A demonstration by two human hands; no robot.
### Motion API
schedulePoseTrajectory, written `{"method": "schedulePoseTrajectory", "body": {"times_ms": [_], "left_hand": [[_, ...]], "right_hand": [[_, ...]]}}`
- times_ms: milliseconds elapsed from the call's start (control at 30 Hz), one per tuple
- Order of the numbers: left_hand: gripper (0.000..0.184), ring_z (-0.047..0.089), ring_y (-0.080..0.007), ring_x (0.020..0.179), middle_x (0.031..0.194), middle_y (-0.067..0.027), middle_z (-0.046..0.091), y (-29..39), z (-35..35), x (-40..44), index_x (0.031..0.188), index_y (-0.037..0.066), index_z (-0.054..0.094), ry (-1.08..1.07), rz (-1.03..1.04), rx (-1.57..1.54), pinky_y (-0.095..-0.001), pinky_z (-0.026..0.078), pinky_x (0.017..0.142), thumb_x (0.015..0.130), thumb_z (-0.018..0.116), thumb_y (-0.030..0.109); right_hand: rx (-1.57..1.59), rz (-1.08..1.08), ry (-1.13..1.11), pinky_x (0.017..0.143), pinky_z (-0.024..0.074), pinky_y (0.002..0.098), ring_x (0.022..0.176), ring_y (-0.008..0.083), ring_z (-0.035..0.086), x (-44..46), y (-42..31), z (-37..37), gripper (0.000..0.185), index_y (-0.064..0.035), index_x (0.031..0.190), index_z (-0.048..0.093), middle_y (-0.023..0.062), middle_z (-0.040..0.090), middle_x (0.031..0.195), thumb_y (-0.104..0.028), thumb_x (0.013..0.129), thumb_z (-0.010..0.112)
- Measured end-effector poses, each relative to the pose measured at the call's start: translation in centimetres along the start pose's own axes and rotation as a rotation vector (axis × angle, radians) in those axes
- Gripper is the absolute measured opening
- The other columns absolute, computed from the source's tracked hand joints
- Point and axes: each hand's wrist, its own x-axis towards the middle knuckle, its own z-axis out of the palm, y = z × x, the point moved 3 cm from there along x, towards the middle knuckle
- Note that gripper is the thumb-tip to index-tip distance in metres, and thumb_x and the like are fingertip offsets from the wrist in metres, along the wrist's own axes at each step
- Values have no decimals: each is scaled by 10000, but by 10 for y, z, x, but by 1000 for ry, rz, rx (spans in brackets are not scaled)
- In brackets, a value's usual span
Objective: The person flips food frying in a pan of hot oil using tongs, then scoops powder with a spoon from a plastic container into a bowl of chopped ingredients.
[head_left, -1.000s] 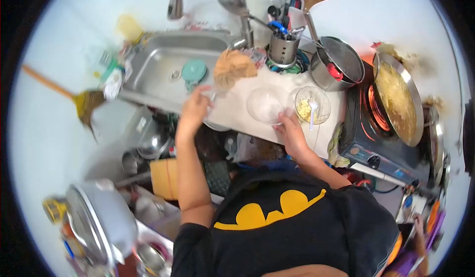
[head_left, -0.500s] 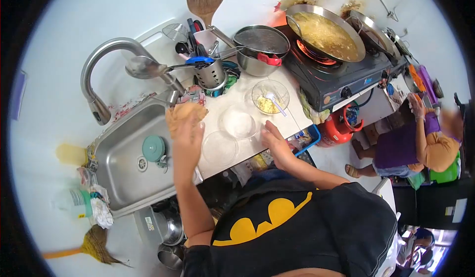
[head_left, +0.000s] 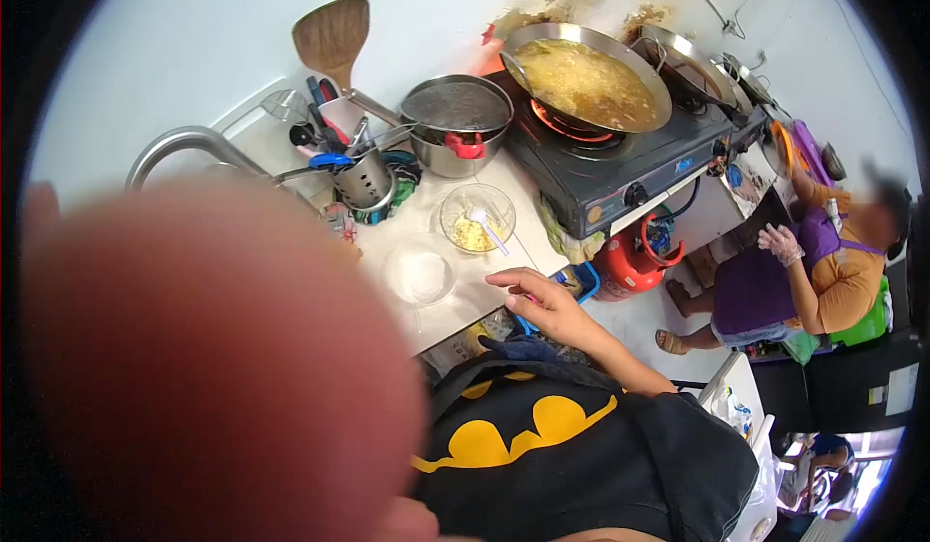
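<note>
My left hand is a large reddish blur right in front of the camera. It covers the left of the view, and its fingers and anything in them cannot be made out. Over the counter's front edge, my right hand has its fingers stretched out and holds nothing. Nearest to it are a glass bowl of chopped yellowish bits, with a light-coloured spoon leaning in it, and a clear round dish. The sink is hidden behind my left hand.
A wok of bubbling oil sits over a glowing burner on the black stove. Behind the bowl stand a steel pot and a utensil holder. A red gas tank is below; a person in a purple apron stands at right.
My left hand has come up from beside the sink to right before the camera; the tan thing at it is out of sight. The view has shifted, and my right hand stays near the counter edge.
</note>
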Motion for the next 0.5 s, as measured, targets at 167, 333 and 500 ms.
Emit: {"method": "schedulePoseTrajectory", "body": {"times_ms": [167, 333, 500], "left_hand": [[774, 304, -464, 1324, 1472, -279, 186, 2, 9, -18, 1444, -16, 112, 25, 23, 130, -500, 221, 1113, 945, 451, 468], [741, 319, -455, 1311, 1453, -272, 209, 3, 16, -18, 1427, -14, 138, 5, 65, 277, -495, 232, 1106, 943, 455, 448], [708, 333, -446, 1297, 1434, -264, 231, 9, 25, -20, 1411, -12, 163, -12, 119, 427, -490, 243, 1099, 941, 458, 428]], "right_hand": [[30, -18, 36, 903, 426, 294, 1044, 185, 540, -8, 18, -11, 331, -71, 1254, 569, 101, 559, 1184, -189, 945, 548], [8, -53, 31, 927, 418, 307, 1083, 199, 541, -11, 26, -22, 341, -57, 1257, 566, 112, 567, 1205, -185, 941, 552], [-20, -58, 33, 953, 411, 321, 1128, 230, 536, -23, 19, -34, 331, -73, 1248, 575, 121, 566, 1224, -191, 939, 549]]}}
